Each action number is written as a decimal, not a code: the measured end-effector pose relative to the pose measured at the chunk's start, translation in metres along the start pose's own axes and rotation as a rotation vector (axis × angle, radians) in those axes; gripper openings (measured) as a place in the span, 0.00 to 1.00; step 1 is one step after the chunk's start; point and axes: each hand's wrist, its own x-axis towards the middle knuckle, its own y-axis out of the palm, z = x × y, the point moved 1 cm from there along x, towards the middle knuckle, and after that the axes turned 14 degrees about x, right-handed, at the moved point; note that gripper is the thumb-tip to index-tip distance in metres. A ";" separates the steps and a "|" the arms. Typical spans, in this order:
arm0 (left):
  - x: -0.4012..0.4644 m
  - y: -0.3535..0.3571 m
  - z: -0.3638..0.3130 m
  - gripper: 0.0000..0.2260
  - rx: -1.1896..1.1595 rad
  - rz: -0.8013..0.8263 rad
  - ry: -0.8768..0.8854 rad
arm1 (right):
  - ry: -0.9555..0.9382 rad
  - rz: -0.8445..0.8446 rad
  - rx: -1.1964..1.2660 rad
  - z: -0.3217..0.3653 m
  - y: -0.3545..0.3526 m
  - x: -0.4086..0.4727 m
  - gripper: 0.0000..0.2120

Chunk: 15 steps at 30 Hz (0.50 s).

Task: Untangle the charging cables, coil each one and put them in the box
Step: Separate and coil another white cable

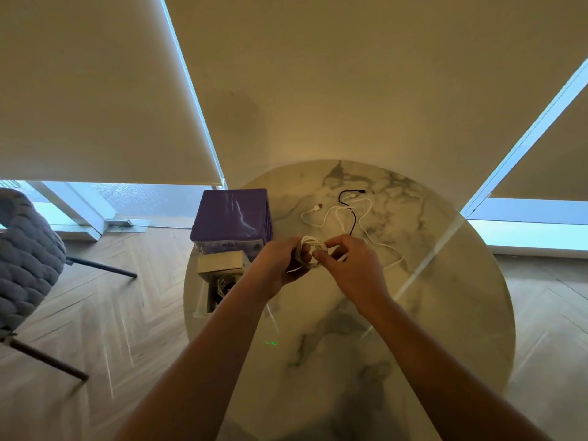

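My left hand [280, 264] grips a coil of white cable [308, 246] above the round marble table [445, 313]. My right hand [350, 265] pinches the same coil from the right. The cable's loose end trails right across the table [393, 253]. Farther back lie another white cable [321, 214] with a USB plug and a black cable [350, 214], crossing each other. An open cardboard box [219, 281] sits at the table's left edge with coiled cable inside.
A purple box [234, 218] stands behind the cardboard box at the table's left rim. A grey padded chair [25, 259] stands on the wooden floor to the left. Window blinds hang behind the table.
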 end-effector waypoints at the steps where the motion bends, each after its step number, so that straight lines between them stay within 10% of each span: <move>1: -0.001 -0.002 0.001 0.09 -0.002 -0.006 -0.009 | -0.021 0.041 0.006 -0.001 0.002 0.002 0.08; 8: 0.000 -0.019 0.018 0.12 0.019 -0.036 -0.021 | 0.688 0.398 0.733 -0.007 0.014 0.009 0.10; 15: 0.003 -0.036 0.050 0.12 0.055 -0.161 -0.019 | 0.447 0.440 0.344 -0.014 0.046 0.000 0.13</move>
